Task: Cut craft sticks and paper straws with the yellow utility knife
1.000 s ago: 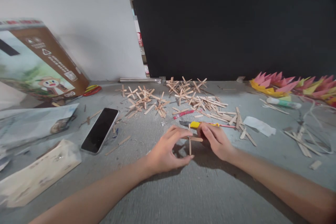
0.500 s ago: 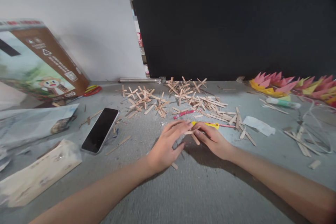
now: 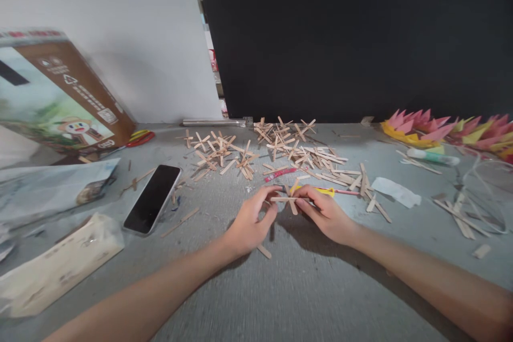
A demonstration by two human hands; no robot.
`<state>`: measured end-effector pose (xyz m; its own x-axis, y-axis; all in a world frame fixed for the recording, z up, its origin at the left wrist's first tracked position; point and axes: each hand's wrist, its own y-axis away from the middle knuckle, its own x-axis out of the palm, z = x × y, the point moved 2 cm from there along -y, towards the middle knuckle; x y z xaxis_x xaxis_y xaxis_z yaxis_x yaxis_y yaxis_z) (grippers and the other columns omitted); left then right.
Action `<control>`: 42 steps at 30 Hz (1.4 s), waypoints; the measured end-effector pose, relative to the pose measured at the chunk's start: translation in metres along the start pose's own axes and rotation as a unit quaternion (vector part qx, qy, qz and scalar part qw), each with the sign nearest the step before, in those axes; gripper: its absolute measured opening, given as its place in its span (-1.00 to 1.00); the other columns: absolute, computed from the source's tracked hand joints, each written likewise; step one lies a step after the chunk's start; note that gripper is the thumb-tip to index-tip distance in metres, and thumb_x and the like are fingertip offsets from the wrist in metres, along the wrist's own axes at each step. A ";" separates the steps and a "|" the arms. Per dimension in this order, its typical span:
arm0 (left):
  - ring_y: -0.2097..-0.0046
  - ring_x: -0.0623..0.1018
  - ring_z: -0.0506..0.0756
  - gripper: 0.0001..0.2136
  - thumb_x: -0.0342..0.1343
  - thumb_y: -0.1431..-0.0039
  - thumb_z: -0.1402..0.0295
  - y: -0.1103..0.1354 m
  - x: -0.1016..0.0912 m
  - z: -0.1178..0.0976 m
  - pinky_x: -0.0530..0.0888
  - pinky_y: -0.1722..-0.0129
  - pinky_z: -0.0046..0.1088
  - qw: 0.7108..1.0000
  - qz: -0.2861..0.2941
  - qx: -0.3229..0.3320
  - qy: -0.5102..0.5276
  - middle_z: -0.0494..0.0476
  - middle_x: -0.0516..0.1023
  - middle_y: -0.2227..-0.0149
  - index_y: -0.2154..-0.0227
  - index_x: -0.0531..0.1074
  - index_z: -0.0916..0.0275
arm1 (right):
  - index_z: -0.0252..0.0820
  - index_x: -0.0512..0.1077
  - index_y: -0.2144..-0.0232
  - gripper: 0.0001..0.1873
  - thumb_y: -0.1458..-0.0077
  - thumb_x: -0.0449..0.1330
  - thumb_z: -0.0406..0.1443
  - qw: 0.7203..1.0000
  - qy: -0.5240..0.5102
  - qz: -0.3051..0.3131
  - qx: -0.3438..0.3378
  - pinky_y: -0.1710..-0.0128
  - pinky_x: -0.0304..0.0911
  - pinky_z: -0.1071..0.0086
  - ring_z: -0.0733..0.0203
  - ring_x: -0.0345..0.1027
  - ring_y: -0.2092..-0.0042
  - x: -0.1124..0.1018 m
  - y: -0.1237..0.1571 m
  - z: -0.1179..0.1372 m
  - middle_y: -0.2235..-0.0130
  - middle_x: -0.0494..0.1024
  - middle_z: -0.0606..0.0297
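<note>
My right hand (image 3: 331,219) pinches the right side of a star of crossed wooden craft sticks (image 3: 285,199) between thumb and fingers. The star is held above the table, with one stick lying level and others crossing it. At its left end is my left hand (image 3: 250,220), thumb and forefinger curved and apart. Its forefinger tip is at or near a stick; whether it touches, I cannot tell. A loose craft stick (image 3: 264,251) lies below my left hand. Behind my right hand is a yellow-handled tool (image 3: 324,191), partly hidden, with a thin reddish shaft.
Beyond my hands lie piled stick stars (image 3: 218,149) and loose craft sticks (image 3: 324,160). A phone (image 3: 153,199), plastic packet (image 3: 64,267) and printed box (image 3: 72,101) are on the left. A glue stick (image 3: 433,157), white paper scrap (image 3: 396,192) and pink-yellow paper pieces (image 3: 417,127) are on the right.
The stick star has turned between my hands, so its crossed shape now shows more fully. My left hand's fingers have drawn back a little to the left from over it.
</note>
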<state>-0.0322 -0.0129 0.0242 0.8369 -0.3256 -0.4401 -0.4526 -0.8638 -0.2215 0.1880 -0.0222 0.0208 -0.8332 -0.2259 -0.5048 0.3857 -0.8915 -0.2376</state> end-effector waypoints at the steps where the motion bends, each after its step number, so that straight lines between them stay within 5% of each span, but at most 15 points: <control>1: -0.01 0.62 0.15 -0.66 0.01 -0.41 0.35 0.001 0.000 -0.002 0.53 -0.10 -0.19 1.000 0.017 -0.007 0.014 0.22 0.62 -0.05 -0.19 0.37 0.16 | -0.11 0.37 0.16 -0.75 -0.49 0.01 -0.12 1.000 0.000 0.004 -0.001 0.17 0.29 0.36 0.22 0.41 0.25 0.000 0.000 0.000 0.27 0.53 0.31; 5: -0.03 0.65 0.18 -0.56 0.06 -0.42 0.24 0.006 0.003 -0.006 0.58 -0.04 -0.20 0.995 0.075 -0.016 0.063 0.23 0.68 0.01 -0.30 0.28 0.16 | -0.11 0.39 0.16 -0.73 -0.48 0.02 -0.10 1.000 0.010 0.024 -0.003 0.18 0.32 0.35 0.21 0.43 0.24 0.002 0.001 -0.001 0.26 0.55 0.30; 14: 0.20 0.70 0.12 -0.53 0.02 -0.45 0.13 0.003 0.005 0.004 0.61 0.10 -0.29 0.988 0.082 -0.054 0.118 0.19 0.72 0.21 -0.30 0.26 0.23 | -0.10 0.41 0.14 -0.76 -0.48 0.03 -0.12 0.999 0.008 0.053 0.003 0.20 0.35 0.36 0.22 0.46 0.25 0.004 0.002 0.000 0.27 0.56 0.29; 28: 0.17 0.69 0.13 -0.62 -0.04 -0.47 0.18 0.004 0.004 -0.001 0.58 0.05 -0.25 0.991 0.098 -0.032 0.086 0.18 0.71 0.22 -0.23 0.26 0.21 | -0.07 0.30 -0.06 -0.76 -0.48 0.00 -0.13 0.997 -0.027 0.075 0.010 0.20 0.38 0.31 0.18 0.51 0.24 0.006 0.003 0.001 0.27 0.59 0.29; 36: 0.17 0.68 0.11 -0.34 -0.03 -0.46 0.24 0.006 0.004 -0.005 0.57 -0.01 -0.20 0.990 0.095 -0.018 0.103 0.14 0.71 0.19 -0.49 -0.16 0.13 | -0.08 0.32 -0.08 -0.72 -0.48 0.00 -0.11 0.995 -0.025 0.091 0.005 0.26 0.38 0.32 0.19 0.49 0.27 0.007 0.005 -0.003 0.29 0.57 0.28; 42: 0.17 0.65 0.08 -0.42 -0.07 -0.48 0.23 0.007 0.004 -0.005 0.55 -0.02 -0.21 0.991 0.105 -0.008 0.085 0.11 0.70 0.21 -0.48 -0.04 0.10 | -0.10 0.34 -0.07 -0.73 -0.49 0.01 -0.12 0.995 -0.010 0.096 0.007 0.26 0.38 0.35 0.23 0.49 0.28 0.007 0.005 -0.003 0.26 0.59 0.27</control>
<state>-0.0303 -0.0217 0.0249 0.7655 -0.5568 -0.3224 -0.6177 -0.7763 -0.1261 0.1854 -0.0272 0.0140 -0.7522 -0.4000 -0.5236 0.5333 -0.8364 -0.1271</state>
